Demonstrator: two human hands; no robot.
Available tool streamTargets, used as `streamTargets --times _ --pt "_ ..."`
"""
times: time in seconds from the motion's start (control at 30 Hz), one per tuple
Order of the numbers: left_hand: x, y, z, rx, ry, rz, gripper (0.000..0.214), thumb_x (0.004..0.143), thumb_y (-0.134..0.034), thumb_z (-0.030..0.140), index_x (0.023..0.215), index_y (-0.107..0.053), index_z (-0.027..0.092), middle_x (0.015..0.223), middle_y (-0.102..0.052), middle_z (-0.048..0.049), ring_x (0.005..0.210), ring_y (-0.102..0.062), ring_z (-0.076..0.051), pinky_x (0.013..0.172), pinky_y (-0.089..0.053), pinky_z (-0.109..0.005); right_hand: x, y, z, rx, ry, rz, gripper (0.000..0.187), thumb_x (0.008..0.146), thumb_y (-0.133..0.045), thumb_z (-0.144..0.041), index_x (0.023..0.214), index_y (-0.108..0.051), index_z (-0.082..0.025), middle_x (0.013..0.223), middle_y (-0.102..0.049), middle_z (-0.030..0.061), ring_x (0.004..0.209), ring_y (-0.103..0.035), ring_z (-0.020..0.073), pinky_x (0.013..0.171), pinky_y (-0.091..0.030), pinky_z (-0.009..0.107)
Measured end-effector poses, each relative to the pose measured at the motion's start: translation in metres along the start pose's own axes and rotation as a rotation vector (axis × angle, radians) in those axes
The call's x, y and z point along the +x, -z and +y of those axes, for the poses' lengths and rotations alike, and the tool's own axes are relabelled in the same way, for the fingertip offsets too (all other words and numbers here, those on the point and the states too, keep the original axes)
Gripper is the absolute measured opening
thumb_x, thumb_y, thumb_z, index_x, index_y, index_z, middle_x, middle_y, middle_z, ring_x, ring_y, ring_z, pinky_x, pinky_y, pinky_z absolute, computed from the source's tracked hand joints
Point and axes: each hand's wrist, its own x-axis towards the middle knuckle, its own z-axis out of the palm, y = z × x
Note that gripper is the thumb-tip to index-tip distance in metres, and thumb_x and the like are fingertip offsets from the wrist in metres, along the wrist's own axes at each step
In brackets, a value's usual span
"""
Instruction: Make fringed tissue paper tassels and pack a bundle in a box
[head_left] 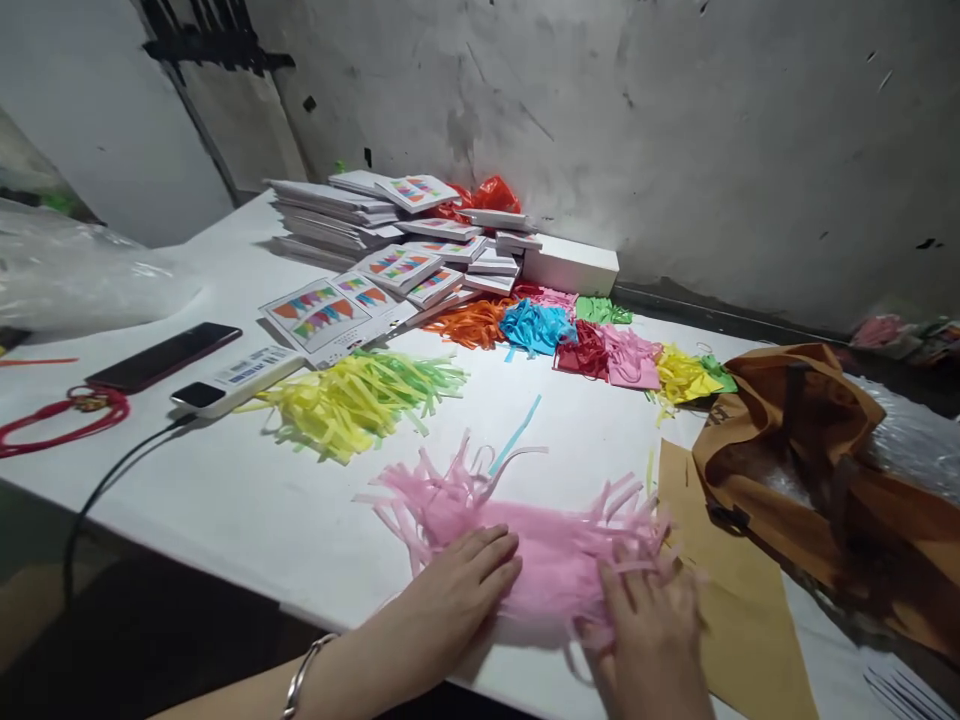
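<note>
A sheet of pink fringed tissue paper [540, 550] lies near the front edge of the white table [247, 500]. My left hand [461, 590] rests flat on its left part, fingers stretched out. My right hand [652, 630] lies on its right end, fingers spread over the pink strips. A bracelet [304, 672] circles my left wrist. One loose light blue strip [516, 434] lies just behind the pink paper.
A yellow-green fringed bundle [360, 398] lies to the left. Orange, blue, red, pink, yellow and green bundles [585, 345] sit further back beside stacked printed packets [390, 235] and a white box [570, 265]. A phone [165, 355], power bank [236, 380], brown envelope [720, 570] and brown bag [817, 450] surround them.
</note>
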Motion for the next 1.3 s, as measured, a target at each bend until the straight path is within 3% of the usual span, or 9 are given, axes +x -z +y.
streamTargets --times 0.1,0.2,0.3,0.4,0.47,0.6,0.73,0.93,1.3 --pt "-0.005 -0.002 -0.003 -0.008 -0.003 0.019 0.057 0.088 -0.048 0.002 0.142 -0.049 0.019 0.148 -0.053 -0.0142 0.137 -0.047 -0.031 0.115 -0.041 -0.049 -0.031 0.021 0.062 -0.311 0.050 0.021 0.045 0.090 -0.049 -0.055 0.115 -0.068 -0.022 0.114 -0.072 0.0185 0.095 -0.067 0.0425 0.070 -0.048 0.062" --pt "-0.007 -0.009 -0.002 -0.017 -0.001 0.025 0.055 0.091 -0.048 0.004 0.144 -0.047 0.020 0.150 -0.051 -0.0143 0.139 -0.045 -0.032 0.115 -0.041 -0.051 -0.040 0.050 0.091 -0.285 0.042 0.090 0.029 0.093 -0.050 -0.040 0.107 -0.069 -0.024 0.094 -0.075 0.0133 0.074 -0.069 0.0314 0.067 -0.050 0.049" --pt "-0.006 -0.014 -0.001 -0.010 -0.003 0.028 0.051 0.092 -0.050 0.006 0.141 -0.050 0.019 0.148 -0.053 -0.0149 0.139 -0.046 -0.034 0.112 -0.043 -0.055 -0.013 0.061 0.056 -0.038 0.105 0.082 0.033 0.095 -0.047 -0.025 0.124 -0.062 -0.017 0.117 -0.072 0.0141 0.105 -0.069 0.0274 0.089 -0.053 0.043" --pt "-0.004 -0.007 0.001 -0.012 -0.004 0.027 0.047 0.092 -0.053 0.008 0.138 -0.052 0.018 0.147 -0.054 -0.0150 0.140 -0.044 -0.034 0.112 -0.043 -0.056 0.024 0.047 -0.004 0.263 0.387 0.073 0.036 0.093 -0.049 -0.012 0.126 -0.062 -0.013 0.126 -0.070 0.0096 0.122 -0.062 0.0248 0.106 -0.047 0.040" --pt "-0.004 0.004 0.003 -0.035 -0.026 -0.007 0.042 0.092 -0.062 0.016 0.134 -0.055 0.016 0.146 -0.055 -0.0157 0.139 -0.044 -0.036 0.111 -0.042 -0.057 0.038 0.034 -0.029 0.387 0.339 0.145 0.034 0.094 -0.040 -0.005 0.117 -0.065 -0.012 0.118 -0.073 0.0093 0.121 -0.064 0.0234 0.110 -0.045 0.041" --pt "-0.004 0.023 0.010 -0.116 -0.033 0.006 0.044 0.090 -0.070 0.033 0.129 -0.056 0.017 0.135 -0.062 -0.0138 0.126 -0.052 -0.034 0.106 -0.042 -0.052 0.042 0.024 -0.032 0.486 0.308 0.151 0.029 0.097 -0.039 -0.006 0.112 -0.064 -0.012 0.104 -0.077 0.0082 0.108 -0.070 0.0181 0.106 -0.049 0.035" --pt "-0.002 0.020 0.012 -0.206 0.039 0.069 0.018 0.096 -0.054 0.015 0.111 -0.062 0.021 0.112 -0.070 -0.0041 0.101 -0.058 -0.024 0.091 -0.042 -0.040 0.038 0.026 -0.026 0.526 0.263 0.106 0.025 0.099 -0.043 -0.010 0.118 -0.059 -0.011 0.101 -0.076 0.0086 0.100 -0.070 0.0181 0.099 -0.051 0.036" --pt "0.003 0.018 -0.001 -0.280 0.185 0.016 0.019 0.093 -0.048 0.006 0.092 -0.063 0.019 0.089 -0.068 -0.0022 0.084 -0.058 -0.020 0.079 -0.037 -0.035 0.038 0.026 -0.036 0.605 -0.077 -0.122 0.014 0.100 -0.046 -0.015 0.101 -0.058 -0.022 0.090 -0.066 0.0043 0.087 -0.060 0.0208 0.082 -0.044 0.036" --pt "0.045 0.035 -0.014 0.134 0.468 -0.234 0.031 0.101 -0.042 0.019 0.081 -0.065 0.016 0.076 -0.072 -0.0080 0.071 -0.065 -0.027 0.074 -0.036 -0.043 0.112 0.027 -0.033 0.221 -0.195 -0.809 0.023 0.089 -0.045 -0.002 0.085 -0.051 -0.023 0.075 -0.066 0.0006 0.054 -0.055 0.0160 0.052 -0.018 0.030"
